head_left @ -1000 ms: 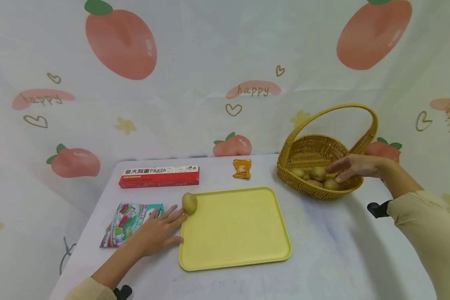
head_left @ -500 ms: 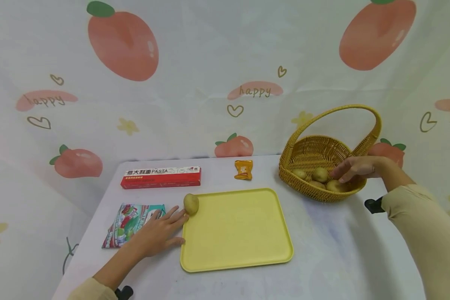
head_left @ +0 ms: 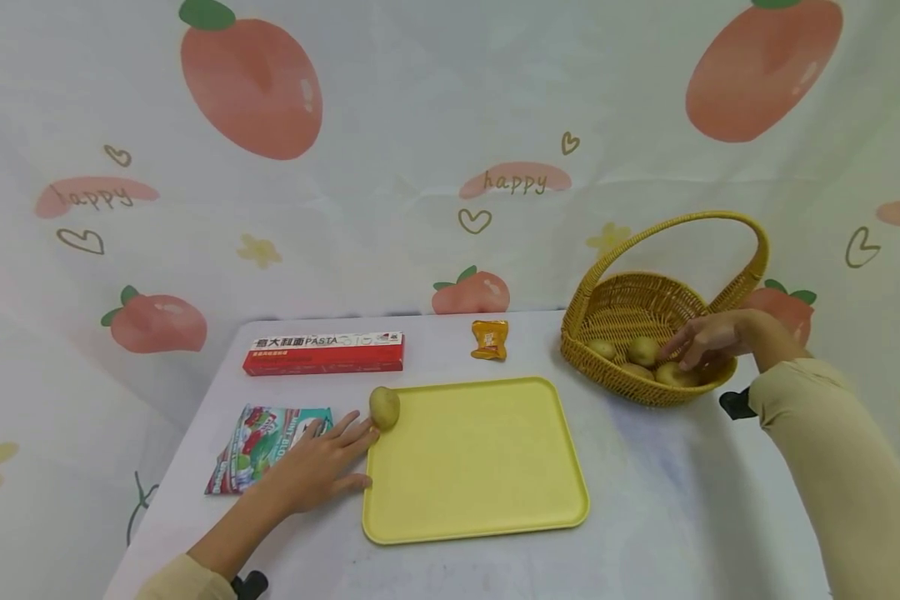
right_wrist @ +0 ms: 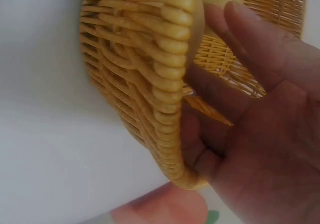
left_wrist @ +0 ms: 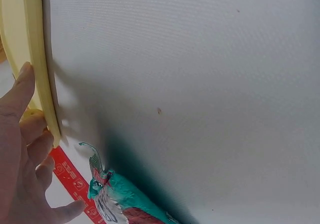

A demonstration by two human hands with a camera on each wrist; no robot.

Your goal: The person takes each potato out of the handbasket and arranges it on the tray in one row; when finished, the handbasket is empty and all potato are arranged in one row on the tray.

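My left hand point(head_left: 321, 468) lies with fingers spread at the left edge of the yellow tray point(head_left: 480, 467). Its fingertips are right at a small brownish-yellow potato point(head_left: 385, 407) on the tray's far left corner. In the left wrist view the thumb point(left_wrist: 22, 86) overlaps the tray's rim. Over at the right, my right hand point(head_left: 708, 337) reaches into a wicker basket point(head_left: 622, 385) holding several potatoes. Its thumb and fingers hang loosely bent over the nearest potato point(head_left: 677, 376). The right wrist view shows the lower fingers point(right_wrist: 215, 129) inside the woven rim point(right_wrist: 170, 83), partly hidden.
A red and white pasta box point(head_left: 322, 355) lies at the back left, behind a teal snack bag point(head_left: 258, 446) that my left hand partly overlaps. Behind the tray sits a small orange packet point(head_left: 490, 339). The basket's tall handle point(head_left: 675, 223) arches above its bowl.
My right hand has lowered slightly into the basket, its fingers bending more over the potatoes. My left hand stays at the tray's edge. The whole head view has shifted a little.
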